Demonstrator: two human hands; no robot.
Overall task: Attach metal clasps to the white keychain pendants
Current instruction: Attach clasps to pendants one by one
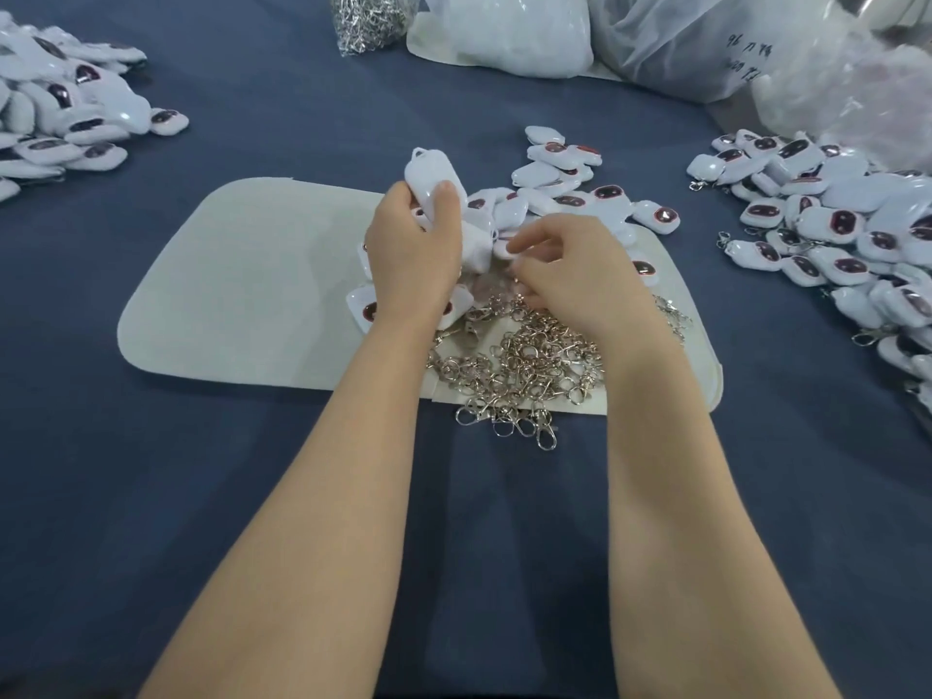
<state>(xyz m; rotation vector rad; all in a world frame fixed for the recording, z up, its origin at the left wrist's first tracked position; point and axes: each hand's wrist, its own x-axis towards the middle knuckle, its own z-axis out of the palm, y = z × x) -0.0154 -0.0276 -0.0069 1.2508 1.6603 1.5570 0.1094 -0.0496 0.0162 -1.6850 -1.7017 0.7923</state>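
My left hand (413, 249) grips a bunch of white pendants (428, 181) upright above a pale felt mat (242, 290); the topmost one shows its small loop at the upper end. My right hand (560, 269) hovers just right of it with curled fingers over a heap of silver metal clasps (519, 365); whether it pinches a clasp is hidden by blur and by the fingers. More white pendants with dark red ovals (570, 194) lie behind both hands on the mat.
A big pile of pendants (65, 113) lies far left, another with clasps attached (847, 234) at the right. A bag of clasps (368, 17) and white plastic bags (514, 32) stand at the back on the blue cloth (252, 496).
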